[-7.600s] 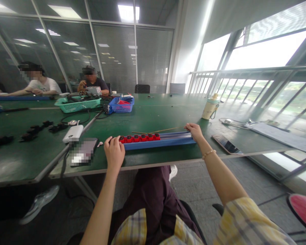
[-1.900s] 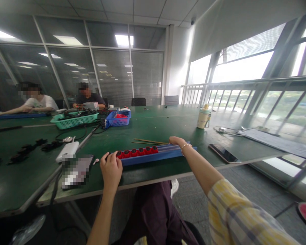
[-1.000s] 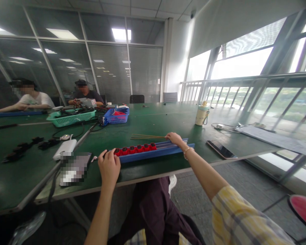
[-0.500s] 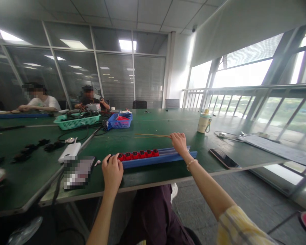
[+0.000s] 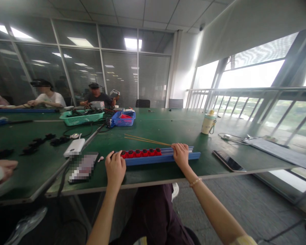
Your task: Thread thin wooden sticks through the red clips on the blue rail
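Observation:
A long blue channel rail (image 5: 148, 161) lies across the table in front of me. Several red blocks with dark tops (image 5: 137, 153) sit in a row in its left and middle part. My left hand (image 5: 116, 166) has its fingers curled round the rail's left end. Toward the right end, my right hand (image 5: 180, 154) is closed, its fingers down at the rail. Two thin tan sticks (image 5: 148, 140) stick out leftward from the right fingertips, behind the rail and spread a little apart. How the fingers grip the sticks is hidden.
Left of me lie a phone (image 5: 84, 166), a white power bank (image 5: 74, 147) and an earbud (image 5: 100, 159). Farther back stand a green basket (image 5: 83, 119) and a blue basket (image 5: 123, 119). A bottle (image 5: 208, 124) and another phone (image 5: 228, 160) are at right. A co-worker's hand (image 5: 6, 168) shows at far left.
My right hand has come down onto the rail, and the sticks now point farther left and slant. My left hand stays at the rail's left end. A co-worker's hand has appeared at left.

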A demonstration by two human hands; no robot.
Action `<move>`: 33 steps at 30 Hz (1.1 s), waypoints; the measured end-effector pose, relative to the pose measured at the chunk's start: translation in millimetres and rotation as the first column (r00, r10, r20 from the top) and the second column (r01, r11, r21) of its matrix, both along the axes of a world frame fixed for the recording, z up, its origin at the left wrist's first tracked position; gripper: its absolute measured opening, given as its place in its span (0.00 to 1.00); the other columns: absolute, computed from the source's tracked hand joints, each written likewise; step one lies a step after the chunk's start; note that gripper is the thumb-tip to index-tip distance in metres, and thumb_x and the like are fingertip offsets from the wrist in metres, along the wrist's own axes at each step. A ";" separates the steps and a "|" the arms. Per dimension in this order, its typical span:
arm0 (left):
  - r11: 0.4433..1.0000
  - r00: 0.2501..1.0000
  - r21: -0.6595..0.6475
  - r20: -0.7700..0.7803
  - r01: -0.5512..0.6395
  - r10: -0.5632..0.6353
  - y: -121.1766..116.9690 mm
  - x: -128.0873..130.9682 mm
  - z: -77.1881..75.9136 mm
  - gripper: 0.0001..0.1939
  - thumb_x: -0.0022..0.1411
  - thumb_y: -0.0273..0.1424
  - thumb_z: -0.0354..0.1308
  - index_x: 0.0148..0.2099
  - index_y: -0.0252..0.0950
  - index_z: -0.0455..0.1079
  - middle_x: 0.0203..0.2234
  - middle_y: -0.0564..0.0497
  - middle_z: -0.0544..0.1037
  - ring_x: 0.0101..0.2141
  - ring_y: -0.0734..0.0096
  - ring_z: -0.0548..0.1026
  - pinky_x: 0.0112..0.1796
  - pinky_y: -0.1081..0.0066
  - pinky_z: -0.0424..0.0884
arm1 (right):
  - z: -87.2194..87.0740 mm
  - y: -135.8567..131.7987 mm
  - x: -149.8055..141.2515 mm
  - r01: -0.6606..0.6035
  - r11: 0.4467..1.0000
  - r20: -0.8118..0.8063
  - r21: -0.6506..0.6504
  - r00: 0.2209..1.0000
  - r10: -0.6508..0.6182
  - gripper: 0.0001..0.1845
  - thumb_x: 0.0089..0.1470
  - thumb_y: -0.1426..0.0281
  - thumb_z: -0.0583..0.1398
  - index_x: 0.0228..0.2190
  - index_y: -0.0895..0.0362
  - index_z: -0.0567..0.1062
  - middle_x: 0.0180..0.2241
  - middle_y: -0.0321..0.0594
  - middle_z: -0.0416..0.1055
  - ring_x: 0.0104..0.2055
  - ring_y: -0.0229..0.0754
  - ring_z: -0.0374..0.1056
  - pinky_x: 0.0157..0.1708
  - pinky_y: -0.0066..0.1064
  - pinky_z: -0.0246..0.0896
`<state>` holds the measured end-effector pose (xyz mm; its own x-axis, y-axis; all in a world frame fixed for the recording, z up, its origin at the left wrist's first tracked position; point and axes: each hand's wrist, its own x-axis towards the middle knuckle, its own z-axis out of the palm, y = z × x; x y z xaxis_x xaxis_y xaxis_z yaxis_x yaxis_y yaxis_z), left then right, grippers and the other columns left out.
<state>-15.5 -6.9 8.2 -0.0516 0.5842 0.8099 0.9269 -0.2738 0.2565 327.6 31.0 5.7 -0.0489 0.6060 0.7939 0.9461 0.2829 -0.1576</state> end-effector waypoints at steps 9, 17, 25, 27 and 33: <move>0.999 0.999 0.042 0.046 0.005 -0.007 2.1 4.0 -2.5 0.25 0.65 0.29 0.48 0.63 0.28 0.60 0.44 0.38 0.78 0.53 0.51 0.66 0.55 0.51 0.64 | -2.6 -0.4 -5.9 -0.146 0.982 0.117 0.120 0.984 0.133 0.13 0.67 0.71 0.49 0.33 0.55 0.71 0.32 0.41 0.73 0.36 0.44 0.61 0.43 0.36 0.50; 0.998 0.999 0.058 0.041 0.016 -0.018 2.0 5.4 -2.9 0.26 0.66 0.29 0.48 0.64 0.29 0.59 0.45 0.39 0.78 0.52 0.51 0.66 0.54 0.52 0.65 | -6.3 4.3 -3.6 -0.215 0.975 0.110 0.058 0.972 0.208 0.11 0.67 0.70 0.50 0.35 0.56 0.71 0.32 0.41 0.73 0.37 0.44 0.63 0.40 0.36 0.50; 0.998 1.000 0.059 0.021 0.018 -0.019 2.4 7.4 -2.6 0.21 0.66 0.28 0.48 0.60 0.30 0.64 0.46 0.40 0.78 0.52 0.52 0.66 0.55 0.53 0.64 | -5.8 4.3 0.2 -0.260 0.965 0.077 0.028 0.963 0.257 0.11 0.67 0.70 0.51 0.35 0.55 0.71 0.33 0.40 0.73 0.37 0.44 0.64 0.41 0.36 0.51; 0.998 1.000 0.060 0.018 0.012 -0.013 2.8 7.5 -3.3 0.18 0.66 0.28 0.48 0.55 0.32 0.67 0.45 0.40 0.77 0.52 0.52 0.66 0.55 0.53 0.64 | -5.6 4.2 0.5 -0.262 0.965 0.078 0.030 0.963 0.259 0.11 0.67 0.69 0.51 0.35 0.55 0.71 0.33 0.40 0.73 0.38 0.44 0.64 0.41 0.36 0.51; 0.998 1.000 0.062 0.014 0.017 -0.018 4.3 7.7 -5.2 0.13 0.65 0.28 0.48 0.48 0.33 0.70 0.44 0.40 0.78 0.52 0.51 0.66 0.55 0.52 0.65 | -4.1 2.7 0.8 -0.245 0.969 0.111 0.030 0.964 0.240 0.12 0.67 0.69 0.51 0.35 0.55 0.72 0.32 0.41 0.73 0.37 0.44 0.64 0.42 0.36 0.52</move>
